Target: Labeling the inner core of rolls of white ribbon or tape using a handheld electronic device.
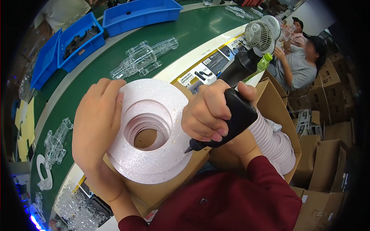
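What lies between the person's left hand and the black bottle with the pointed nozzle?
In the head view, the glittery, pale ring-shaped stack lies between the left hand and black bottle.

Glittery pale rings [156, 163], stacked; black bottle [241, 115], tilted, nozzle [188, 149] near rings

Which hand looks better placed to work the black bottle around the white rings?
Probably the right hand: it grips the black bottle, nozzle at or near the white rings, while the left hand rests against their left side.
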Demonstrator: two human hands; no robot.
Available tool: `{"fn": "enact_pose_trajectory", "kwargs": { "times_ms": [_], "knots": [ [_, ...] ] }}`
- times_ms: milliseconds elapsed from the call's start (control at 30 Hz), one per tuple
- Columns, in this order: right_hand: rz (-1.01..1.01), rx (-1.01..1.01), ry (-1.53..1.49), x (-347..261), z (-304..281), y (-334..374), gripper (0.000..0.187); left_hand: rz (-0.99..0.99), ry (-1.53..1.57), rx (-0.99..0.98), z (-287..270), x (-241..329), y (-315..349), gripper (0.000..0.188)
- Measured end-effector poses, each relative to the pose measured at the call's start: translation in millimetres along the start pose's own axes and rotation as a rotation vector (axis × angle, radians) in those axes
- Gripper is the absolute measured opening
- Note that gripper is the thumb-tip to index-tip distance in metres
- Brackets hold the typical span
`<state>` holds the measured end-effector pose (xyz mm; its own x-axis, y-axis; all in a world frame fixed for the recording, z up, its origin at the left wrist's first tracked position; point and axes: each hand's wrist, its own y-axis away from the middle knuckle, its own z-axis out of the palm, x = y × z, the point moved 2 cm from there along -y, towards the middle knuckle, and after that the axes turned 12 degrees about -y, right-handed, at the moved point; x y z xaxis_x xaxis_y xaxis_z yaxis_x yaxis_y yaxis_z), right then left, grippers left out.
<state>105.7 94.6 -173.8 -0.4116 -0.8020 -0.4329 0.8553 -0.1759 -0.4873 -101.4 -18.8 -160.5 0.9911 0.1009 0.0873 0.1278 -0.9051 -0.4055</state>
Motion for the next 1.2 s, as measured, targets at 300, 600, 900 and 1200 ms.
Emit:
{"fn": "enact_pose_trajectory", "kwargs": {
  "times_ms": [300, 600, 900, 1200],
  "knots": [
    [0.007, -0.059, 0.01, 1.0, -1.2, -2.6, 0.052, -0.083, -0.156, 0.09, -8.4, -6.7, -1.1, 0.016],
    [0.013, -0.086, -0.049, 1.8, -5.3, -5.1, 0.055, 0.127, -0.033, 0.116, -5.0, 2.2, 0.1, 0.033],
    [-0.115, -0.167, -0.023, 7.3, -14.2, -10.7, 0.053, 0.041, -0.1, 0.069, 2.2, -7.1, 1.9, 0.038],
    [-0.037, -0.246, 0.014, 30.3, -13.7, -15.4, 0.053, 0.063, -0.085, -0.015, 8.9, -13.8, 5.4, 0.037]
  ]
}}
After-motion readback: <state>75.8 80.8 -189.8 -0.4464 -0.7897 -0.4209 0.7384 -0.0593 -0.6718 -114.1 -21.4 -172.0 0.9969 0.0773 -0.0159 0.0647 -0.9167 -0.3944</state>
